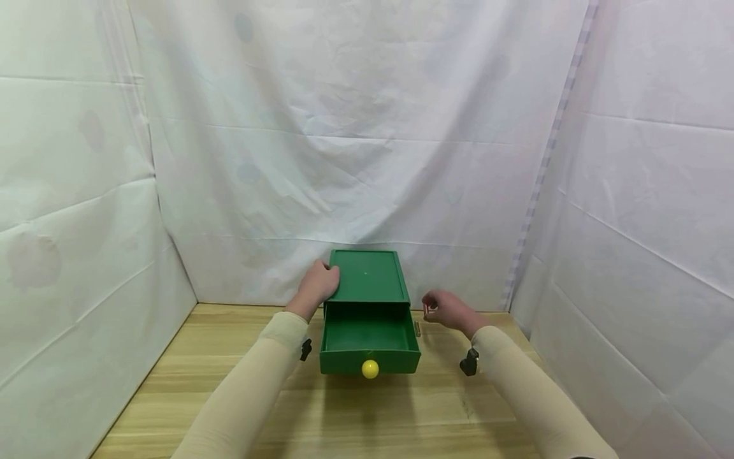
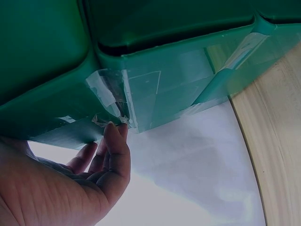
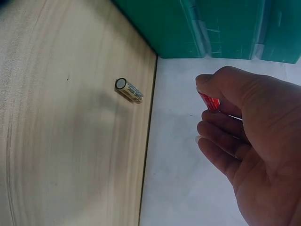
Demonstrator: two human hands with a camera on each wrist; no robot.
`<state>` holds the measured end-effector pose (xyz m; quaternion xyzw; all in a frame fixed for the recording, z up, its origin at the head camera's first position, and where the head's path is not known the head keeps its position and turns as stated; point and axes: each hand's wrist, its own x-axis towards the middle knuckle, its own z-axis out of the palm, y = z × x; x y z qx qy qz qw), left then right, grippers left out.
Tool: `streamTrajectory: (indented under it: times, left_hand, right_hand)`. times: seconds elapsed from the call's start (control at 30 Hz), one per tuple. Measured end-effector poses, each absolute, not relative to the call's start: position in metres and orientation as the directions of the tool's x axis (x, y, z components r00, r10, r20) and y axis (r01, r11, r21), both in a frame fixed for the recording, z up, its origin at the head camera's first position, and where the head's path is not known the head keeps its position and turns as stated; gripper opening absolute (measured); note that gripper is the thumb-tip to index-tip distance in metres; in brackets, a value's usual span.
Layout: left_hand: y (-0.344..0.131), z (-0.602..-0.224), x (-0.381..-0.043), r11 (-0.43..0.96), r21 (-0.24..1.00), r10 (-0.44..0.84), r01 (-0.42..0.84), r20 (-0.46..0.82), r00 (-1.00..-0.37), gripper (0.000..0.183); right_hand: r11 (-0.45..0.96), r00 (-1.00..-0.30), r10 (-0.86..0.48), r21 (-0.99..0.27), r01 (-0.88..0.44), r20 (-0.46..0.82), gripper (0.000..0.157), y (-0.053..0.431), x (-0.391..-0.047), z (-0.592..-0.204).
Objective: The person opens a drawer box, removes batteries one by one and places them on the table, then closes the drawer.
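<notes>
A green drawer cabinet (image 1: pixel 367 277) stands on the table with its drawer (image 1: pixel 344 363) pulled out, a yellow ball knob (image 1: pixel 369 369) on the front. My left hand (image 1: pixel 320 280) holds the cabinet's upper left edge; in the left wrist view its bent fingertips touch the taped side. To the right of the cabinet, my right hand (image 1: pixel 450 310) pinches a small red cylinder (image 3: pixel 211 102), apparently a battery, between thumb and forefinger. The other fingers curve loosely below it. A gold-coloured battery (image 3: pixel 129 91) lies on the table between that hand and the drawer.
The wooden table (image 1: pixel 229 376) carries the cabinet near its back edge. White cloth walls (image 1: pixel 355 127) enclose the table at the back, left and right. Clear tape (image 2: pixel 110 94) runs over the cabinet's side.
</notes>
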<state>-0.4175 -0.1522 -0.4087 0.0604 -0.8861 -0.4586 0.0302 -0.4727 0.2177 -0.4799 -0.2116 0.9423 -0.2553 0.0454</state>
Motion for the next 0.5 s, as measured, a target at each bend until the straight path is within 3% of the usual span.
streamTrajectory:
  times: [0.5]
  left_hand:
    - [-0.152,-0.412,-0.42,0.565,0.821,-0.141,-0.081,-0.001,-0.99,0.055]
  right_hand:
    - [0.758,-0.862,-0.505,-0.451,-0.471,0.051,0.032,0.216,-0.474,-0.494]
